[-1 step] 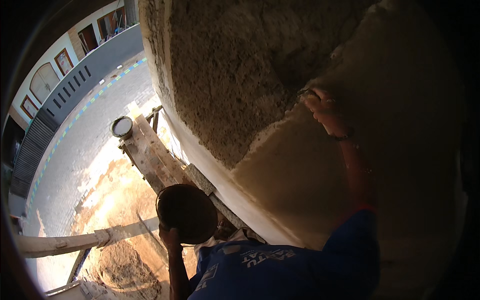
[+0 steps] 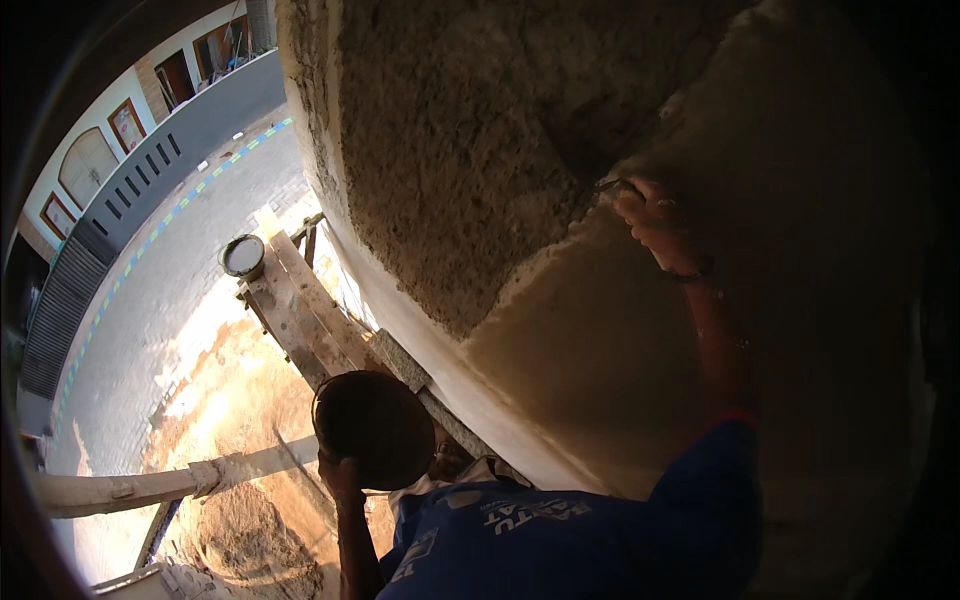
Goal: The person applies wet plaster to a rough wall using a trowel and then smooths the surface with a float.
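Note:
My left hand (image 2: 345,480) grips the rim of a dark round bucket (image 2: 375,430) in front of my body; its inside is too dark to make out. My right hand (image 2: 660,225) is closed on a trowel (image 2: 608,184), whose blade shows only as a thin dark edge beyond the fingers. The trowel is at the boundary on the wall between rough, dark, pitted mortar (image 2: 450,180) and smoother plaster (image 2: 570,350). Most of the handle is hidden in my fist.
A scaffold plank (image 2: 305,315) runs beside the wall, with another bucket (image 2: 243,257) of pale contents at its far end. A wooden pole (image 2: 130,490) crosses at lower left above a sand heap (image 2: 235,530). Beyond lie a paved street (image 2: 190,250) and a grey wall (image 2: 190,120).
My right hand has shifted very slightly right with the trowel, showing a little more of its edge. The left hand and bucket are almost unmoved.

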`<act>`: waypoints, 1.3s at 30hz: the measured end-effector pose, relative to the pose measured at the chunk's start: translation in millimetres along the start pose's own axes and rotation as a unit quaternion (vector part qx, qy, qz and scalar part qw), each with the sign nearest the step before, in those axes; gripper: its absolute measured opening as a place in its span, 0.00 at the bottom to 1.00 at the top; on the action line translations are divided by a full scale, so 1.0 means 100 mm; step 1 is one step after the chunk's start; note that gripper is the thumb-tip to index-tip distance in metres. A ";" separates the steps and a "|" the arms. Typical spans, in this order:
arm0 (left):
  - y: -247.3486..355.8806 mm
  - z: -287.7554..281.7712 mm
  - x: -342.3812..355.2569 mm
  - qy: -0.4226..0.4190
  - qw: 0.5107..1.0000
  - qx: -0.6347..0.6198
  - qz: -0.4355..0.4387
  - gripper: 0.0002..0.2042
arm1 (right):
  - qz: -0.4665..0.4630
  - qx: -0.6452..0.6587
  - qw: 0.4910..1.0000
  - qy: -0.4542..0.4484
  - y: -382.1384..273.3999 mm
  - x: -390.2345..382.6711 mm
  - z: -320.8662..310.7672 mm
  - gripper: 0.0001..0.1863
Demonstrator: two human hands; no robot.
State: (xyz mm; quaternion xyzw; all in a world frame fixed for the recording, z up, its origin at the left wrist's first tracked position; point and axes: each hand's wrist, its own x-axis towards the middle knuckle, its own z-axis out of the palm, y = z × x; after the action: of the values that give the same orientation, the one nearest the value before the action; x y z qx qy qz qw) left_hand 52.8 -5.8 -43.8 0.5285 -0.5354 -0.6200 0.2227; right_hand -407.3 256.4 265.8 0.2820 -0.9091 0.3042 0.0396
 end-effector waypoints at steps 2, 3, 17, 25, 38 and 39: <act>-0.08 -0.03 0.01 0.005 1.000 -0.014 0.020 0.30 | 0.035 -0.042 0.998 0.003 -0.18 -0.06 -0.16 0.27; -0.11 -0.02 0.03 0.000 1.000 -0.018 0.021 0.30 | 0.046 -0.060 0.997 0.008 -0.28 -0.10 -0.28 0.27; -0.40 -0.07 0.19 -0.020 0.997 -0.065 0.042 0.32 | -0.186 -0.341 0.914 0.116 -0.98 -0.38 -1.28 0.23; -0.42 -0.14 0.14 0.016 0.999 -0.034 0.029 0.31 | -0.474 -0.238 0.848 0.014 -1.79 -0.48 -0.49 0.23; -0.29 -0.14 -0.09 0.007 0.999 -0.028 0.021 0.28 | 0.057 0.031 0.996 -0.053 -0.67 0.56 -0.33 0.24; -0.20 -0.09 -0.17 0.006 1.000 0.012 0.015 0.28 | 0.043 0.025 0.999 0.006 -0.72 0.53 -0.62 0.25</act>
State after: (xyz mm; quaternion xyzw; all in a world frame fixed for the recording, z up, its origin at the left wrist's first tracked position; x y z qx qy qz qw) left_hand 72.6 10.8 -53.7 0.5269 -0.5495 -0.6067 0.2288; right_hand -419.0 218.8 367.3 0.2419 -0.9122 0.3298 0.0252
